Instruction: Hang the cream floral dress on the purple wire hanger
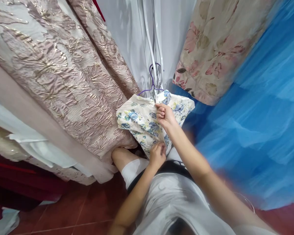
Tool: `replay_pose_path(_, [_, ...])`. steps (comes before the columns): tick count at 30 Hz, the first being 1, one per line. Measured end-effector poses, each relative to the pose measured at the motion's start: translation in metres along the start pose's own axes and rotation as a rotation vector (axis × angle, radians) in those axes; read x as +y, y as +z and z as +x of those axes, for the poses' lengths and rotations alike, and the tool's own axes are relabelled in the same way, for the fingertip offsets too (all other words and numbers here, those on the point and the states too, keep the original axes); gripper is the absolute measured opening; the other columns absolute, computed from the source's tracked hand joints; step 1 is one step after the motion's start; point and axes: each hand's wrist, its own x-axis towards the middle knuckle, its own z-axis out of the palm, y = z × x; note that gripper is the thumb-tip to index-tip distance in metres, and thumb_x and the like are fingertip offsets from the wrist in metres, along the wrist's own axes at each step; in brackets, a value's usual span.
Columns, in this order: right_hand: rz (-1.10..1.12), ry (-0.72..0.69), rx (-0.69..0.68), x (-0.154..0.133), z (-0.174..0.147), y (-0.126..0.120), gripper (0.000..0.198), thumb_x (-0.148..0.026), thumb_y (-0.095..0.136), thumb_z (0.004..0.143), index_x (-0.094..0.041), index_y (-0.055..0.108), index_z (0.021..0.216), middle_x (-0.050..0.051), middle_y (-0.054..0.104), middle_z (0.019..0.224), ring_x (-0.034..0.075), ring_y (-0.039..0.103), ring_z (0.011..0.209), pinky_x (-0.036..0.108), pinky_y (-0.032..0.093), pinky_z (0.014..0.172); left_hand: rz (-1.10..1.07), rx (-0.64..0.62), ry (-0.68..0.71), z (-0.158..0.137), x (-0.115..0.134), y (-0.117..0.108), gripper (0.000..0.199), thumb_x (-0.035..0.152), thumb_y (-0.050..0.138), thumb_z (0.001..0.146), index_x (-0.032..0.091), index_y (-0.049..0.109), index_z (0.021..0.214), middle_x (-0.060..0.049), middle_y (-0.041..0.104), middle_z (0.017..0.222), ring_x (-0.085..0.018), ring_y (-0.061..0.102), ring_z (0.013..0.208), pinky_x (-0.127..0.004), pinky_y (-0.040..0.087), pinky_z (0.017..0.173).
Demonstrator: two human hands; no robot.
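A cream garment with blue and yellow flowers (pixel 137 119) hangs on a purple hanger (pixel 151 75) straight in front of me. Near the top of its middle opening, my right hand (pixel 165 115) is closed in a pinch on the edge of the cloth. Lower down the same opening, my left hand (pixel 158 154) has its fingers bent in on the fabric. Whether a zip or a fastener sits under the fingers is hidden. The hanger's hook is up beside long white straps (pixel 150 39).
Pink and gold brocade cloth (pixel 63 81) hangs on the left. To the right are a beige floral cloth (pixel 210 62) and a big blue tulle fabric (pixel 254 124). White fabric (pixel 122 32) hangs behind the hanger. Dark red cloth (pixel 22 179) hangs above the red tiled floor (pixel 93 205).
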Motion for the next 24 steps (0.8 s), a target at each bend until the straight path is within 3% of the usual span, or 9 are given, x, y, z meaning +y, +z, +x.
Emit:
replay_pose_path(4, [-0.027,0.018,-0.04,-0.015,0.001,0.008,0.021,-0.006,0.057,0.088,-0.018,0.05,0.073,-0.013,0.028,0.045,0.002,0.018,0.035,0.014,0.015,0.034,-0.009,-0.035,-0.029,-0.014,-0.004,0.005,0.007,0.017,0.053,0.096,0.02,0.059,0.094,-0.007,0.068,0.085,-0.022,0.067,0.08,-0.035,0.054,0.074])
replay_pose_path(7, [-0.075,0.02,-0.09,-0.018,-0.005,0.005,0.023,-0.01,0.065,0.087,-0.019,0.049,0.072,-0.014,0.028,0.045,0.002,0.019,0.035,0.015,0.014,0.034,-0.05,-0.004,-0.042,-0.006,-0.01,-0.005,0.009,0.022,0.053,0.099,0.019,0.06,0.093,-0.007,0.067,0.085,-0.021,0.066,0.08,-0.033,0.054,0.073])
replay_pose_path(10, [-0.099,-0.003,-0.069,-0.014,-0.011,-0.005,0.022,-0.014,0.071,0.083,-0.018,0.052,0.072,-0.014,0.03,0.043,0.002,0.02,0.036,0.015,0.014,0.034,-0.083,0.124,0.01,0.034,-0.011,-0.035,0.014,0.024,0.05,0.102,0.019,0.062,0.098,-0.009,0.068,0.093,-0.02,0.067,0.09,-0.033,0.055,0.081])
replay_pose_path(14, [-0.167,-0.076,-0.068,-0.005,-0.011,-0.017,0.02,-0.02,0.079,0.073,-0.016,0.06,0.077,-0.015,0.029,0.042,0.002,0.019,0.037,0.017,0.013,0.035,0.027,0.308,0.177,0.126,0.004,-0.089,0.029,0.027,0.039,0.107,0.018,0.06,0.125,-0.014,0.067,0.121,-0.023,0.062,0.119,-0.039,0.05,0.104])
replay_pose_path(16, [-0.208,-0.155,-0.079,-0.001,-0.009,-0.021,0.021,-0.023,0.081,0.069,-0.015,0.063,0.077,-0.014,0.03,0.041,0.003,0.021,0.038,0.018,0.014,0.037,0.125,0.216,0.208,0.169,0.011,-0.109,0.036,0.033,0.035,0.108,0.018,0.056,0.135,-0.015,0.063,0.133,-0.024,0.059,0.127,-0.038,0.05,0.102])
replay_pose_path(20, [-0.323,-0.393,-0.017,0.004,-0.002,-0.021,0.016,-0.025,0.078,0.068,-0.014,0.068,0.074,-0.011,0.039,0.042,0.004,0.026,0.04,0.019,0.018,0.04,0.386,-0.117,0.226,0.216,0.017,-0.124,0.035,0.034,0.037,0.108,0.017,0.067,0.114,-0.01,0.071,0.107,-0.022,0.068,0.097,-0.032,0.052,0.083])
replay_pose_path(24, [-0.368,-0.529,0.029,0.015,0.006,-0.019,0.014,-0.028,0.073,0.069,-0.015,0.069,0.072,-0.009,0.043,0.045,0.005,0.029,0.043,0.021,0.021,0.043,0.445,-0.091,0.278,0.226,0.021,-0.125,0.032,0.029,0.04,0.106,0.014,0.068,0.103,-0.009,0.071,0.1,-0.02,0.066,0.09,-0.031,0.049,0.079])
